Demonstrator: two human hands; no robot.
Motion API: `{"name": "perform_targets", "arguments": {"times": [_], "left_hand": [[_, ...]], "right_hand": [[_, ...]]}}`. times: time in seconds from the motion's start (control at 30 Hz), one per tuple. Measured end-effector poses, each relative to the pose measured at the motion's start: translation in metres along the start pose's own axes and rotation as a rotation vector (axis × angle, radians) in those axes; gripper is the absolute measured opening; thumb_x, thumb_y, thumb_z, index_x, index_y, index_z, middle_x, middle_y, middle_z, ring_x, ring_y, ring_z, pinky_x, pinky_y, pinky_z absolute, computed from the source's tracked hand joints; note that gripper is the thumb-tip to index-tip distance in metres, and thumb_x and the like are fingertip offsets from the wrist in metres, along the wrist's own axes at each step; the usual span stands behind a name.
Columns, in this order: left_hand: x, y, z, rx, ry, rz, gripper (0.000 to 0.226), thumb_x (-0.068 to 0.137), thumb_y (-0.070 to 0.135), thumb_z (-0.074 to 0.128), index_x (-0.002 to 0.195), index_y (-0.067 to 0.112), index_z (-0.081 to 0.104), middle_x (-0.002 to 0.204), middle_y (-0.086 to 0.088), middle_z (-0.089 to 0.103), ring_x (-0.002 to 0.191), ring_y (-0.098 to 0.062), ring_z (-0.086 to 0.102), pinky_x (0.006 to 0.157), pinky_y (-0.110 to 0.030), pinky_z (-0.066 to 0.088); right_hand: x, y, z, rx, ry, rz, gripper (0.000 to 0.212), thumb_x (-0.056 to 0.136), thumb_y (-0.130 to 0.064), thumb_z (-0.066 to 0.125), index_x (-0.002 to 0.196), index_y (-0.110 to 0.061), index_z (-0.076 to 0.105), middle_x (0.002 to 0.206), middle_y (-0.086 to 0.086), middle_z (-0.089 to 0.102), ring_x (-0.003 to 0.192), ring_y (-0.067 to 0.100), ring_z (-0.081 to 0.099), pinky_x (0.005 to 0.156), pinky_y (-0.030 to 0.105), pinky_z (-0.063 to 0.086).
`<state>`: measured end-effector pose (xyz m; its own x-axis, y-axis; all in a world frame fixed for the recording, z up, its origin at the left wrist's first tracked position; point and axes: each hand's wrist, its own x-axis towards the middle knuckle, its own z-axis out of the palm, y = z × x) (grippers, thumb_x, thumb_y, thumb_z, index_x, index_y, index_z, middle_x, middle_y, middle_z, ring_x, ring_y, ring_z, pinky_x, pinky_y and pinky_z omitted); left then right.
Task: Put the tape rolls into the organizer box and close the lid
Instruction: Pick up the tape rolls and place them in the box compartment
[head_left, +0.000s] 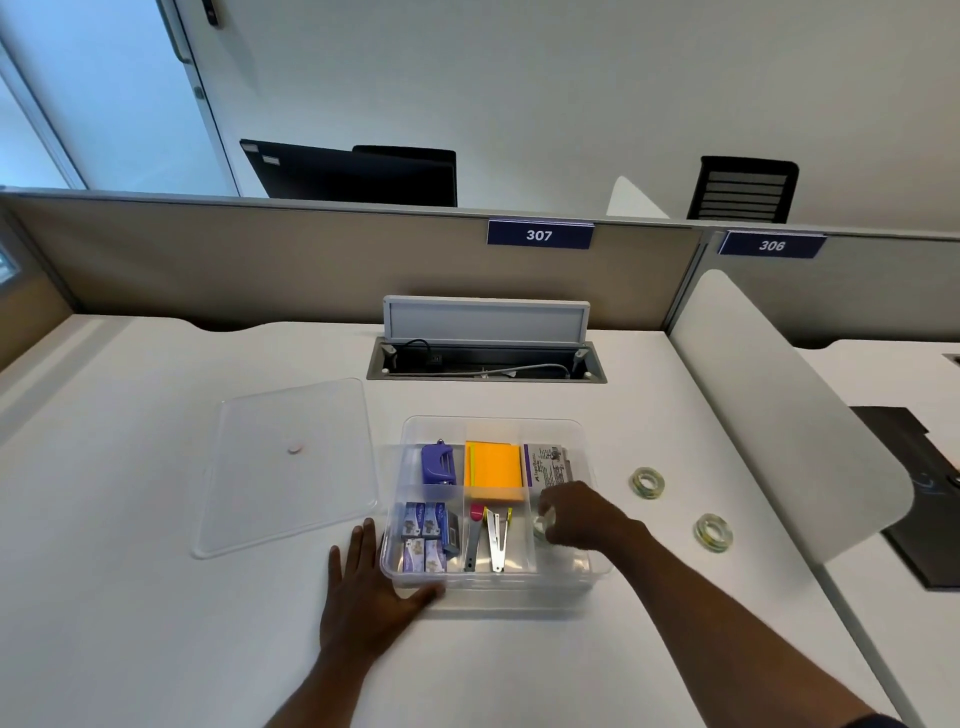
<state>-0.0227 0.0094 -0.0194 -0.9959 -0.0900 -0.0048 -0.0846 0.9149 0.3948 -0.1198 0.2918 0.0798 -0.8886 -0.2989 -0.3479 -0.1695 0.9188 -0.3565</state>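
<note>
Three tape rolls in view: one (544, 524) in the right hand (576, 514), low inside the box's (491, 590) near right compartment; two on the desk (156, 597) right of the box, the far roll (648, 482) and the near roll (713, 531), well apart from it.

Right hand: fingers curled on the roll, apparently setting it down; whether it touches the floor of the compartment cannot be told.

Left hand (370, 597): flat and released on the desk, thumb along the box's near left corner, steadying it.

Lid (291, 462): clear, off, lying flat left of the box, just beside it.

Other contents: purple punch (439, 461), orange notes (494, 470), staple packs (425, 538), printed packet (550, 461).

Risks, as judged:
- Roll dropped on edge may roll or stand proud of the rim and stop the lid seating.
- Three rolls may crowd one compartment if stacked carelessly.
- Box could slide if the left hand lifts early.
- Clear lid is easy to set skewed.

Legible writing: partition tags "307" (539, 235) and "306" (771, 245). Packet and staple-pack print too small to read.
</note>
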Motion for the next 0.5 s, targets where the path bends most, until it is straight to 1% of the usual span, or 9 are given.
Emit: {"name": "perform_targets", "arguments": {"times": [0.07, 0.13, 0.2, 0.27, 0.3, 0.33, 0.4, 0.47, 0.5], "left_hand": [[0.0, -0.001, 0.0, 0.014, -0.01, 0.001, 0.118, 0.06, 0.096, 0.035, 0.149, 0.021, 0.015, 0.158, -0.007, 0.014, 0.146, -0.019, 0.006, 0.119, -0.044, -0.001], [0.002, -0.002, 0.002, 0.022, -0.01, 0.001, 0.117, 0.06, 0.096, 0.036, 0.149, 0.022, 0.017, 0.158, -0.008, 0.015, 0.146, -0.02, 0.008, 0.119, -0.046, 0.002], [0.002, -0.002, 0.003, 0.023, -0.015, 0.001, 0.116, 0.06, 0.095, 0.036, 0.149, 0.023, 0.016, 0.158, -0.008, 0.015, 0.146, -0.02, 0.008, 0.119, -0.046, 0.002], [0.002, -0.002, 0.003, 0.026, -0.019, 0.002, 0.116, 0.061, 0.095, 0.035, 0.149, 0.024, 0.014, 0.158, -0.008, 0.014, 0.146, -0.02, 0.006, 0.119, -0.045, 0.0], [0.002, -0.002, 0.003, 0.028, -0.021, 0.002, 0.115, 0.061, 0.095, 0.034, 0.15, 0.024, 0.013, 0.158, -0.008, 0.013, 0.146, -0.019, 0.005, 0.119, -0.045, -0.001], [0.002, -0.002, 0.003, 0.03, -0.021, 0.002, 0.115, 0.061, 0.095, 0.033, 0.15, 0.025, 0.013, 0.158, -0.007, 0.013, 0.146, -0.019, 0.004, 0.119, -0.044, -0.001], [0.002, -0.003, 0.002, 0.037, -0.025, 0.0, 0.116, 0.061, 0.096, 0.032, 0.15, 0.025, 0.011, 0.159, -0.007, 0.012, 0.146, -0.019, 0.003, 0.119, -0.045, -0.001], [0.002, -0.003, 0.003, 0.038, -0.028, 0.0, 0.115, 0.061, 0.096, 0.032, 0.15, 0.025, 0.011, 0.159, -0.007, 0.012, 0.146, -0.019, 0.004, 0.119, -0.045, 0.0], [0.001, -0.003, 0.003, 0.032, -0.023, 0.001, 0.115, 0.061, 0.095, 0.033, 0.15, 0.025, 0.012, 0.158, -0.007, 0.013, 0.146, -0.019, 0.004, 0.119, -0.045, 0.0]], "right_hand": [[-0.002, -0.001, 0.007, -0.037, -0.079, 0.003, 0.034, 0.078, -0.009, 0.066, 0.111, -0.007, 0.062, 0.121, 0.012, 0.062, 0.114, 0.026, 0.057, 0.098, 0.032, 0.045], [-0.002, 0.001, 0.011, -0.011, -0.132, 0.028, 0.042, 0.077, -0.01, 0.07, 0.118, -0.01, 0.059, 0.129, 0.01, 0.057, 0.118, 0.026, 0.054, 0.096, 0.03, 0.044], [-0.004, 0.003, 0.01, 0.008, -0.137, 0.029, 0.047, 0.078, -0.008, 0.069, 0.123, -0.011, 0.056, 0.135, 0.009, 0.053, 0.123, 0.026, 0.05, 0.101, 0.032, 0.043], [-0.003, 0.007, 0.007, 0.047, -0.022, 0.021, 0.042, 0.078, -0.007, 0.065, 0.12, -0.011, 0.058, 0.134, 0.012, 0.056, 0.124, 0.027, 0.05, 0.105, 0.035, 0.042], [-0.003, 0.009, 0.004, 0.086, 0.066, 0.035, 0.038, 0.078, -0.007, 0.063, 0.115, -0.011, 0.06, 0.128, 0.014, 0.06, 0.118, 0.027, 0.056, 0.101, 0.033, 0.046], [-0.002, 0.012, 0.001, 0.124, 0.165, 0.048, 0.032, 0.078, -0.007, 0.061, 0.11, -0.009, 0.063, 0.121, 0.016, 0.065, 0.109, 0.027, 0.061, 0.092, 0.03, 0.05], [-0.002, 0.018, -0.006, 0.133, 0.373, 0.088, 0.023, 0.08, -0.007, 0.058, 0.102, -0.006, 0.065, 0.105, 0.018, 0.07, 0.094, 0.031, 0.066, 0.078, 0.029, 0.05], [-0.004, 0.031, -0.013, 0.109, 0.528, 0.164, 0.02, 0.082, -0.009, 0.056, 0.099, -0.006, 0.065, 0.098, 0.017, 0.069, 0.093, 0.034, 0.064, 0.078, 0.033, 0.048], [-0.007, 0.039, -0.015, 0.127, 0.568, 0.236, 0.02, 0.082, -0.01, 0.055, 0.101, -0.008, 0.064, 0.098, 0.015, 0.067, 0.094, 0.034, 0.062, 0.079, 0.034, 0.048]]}}
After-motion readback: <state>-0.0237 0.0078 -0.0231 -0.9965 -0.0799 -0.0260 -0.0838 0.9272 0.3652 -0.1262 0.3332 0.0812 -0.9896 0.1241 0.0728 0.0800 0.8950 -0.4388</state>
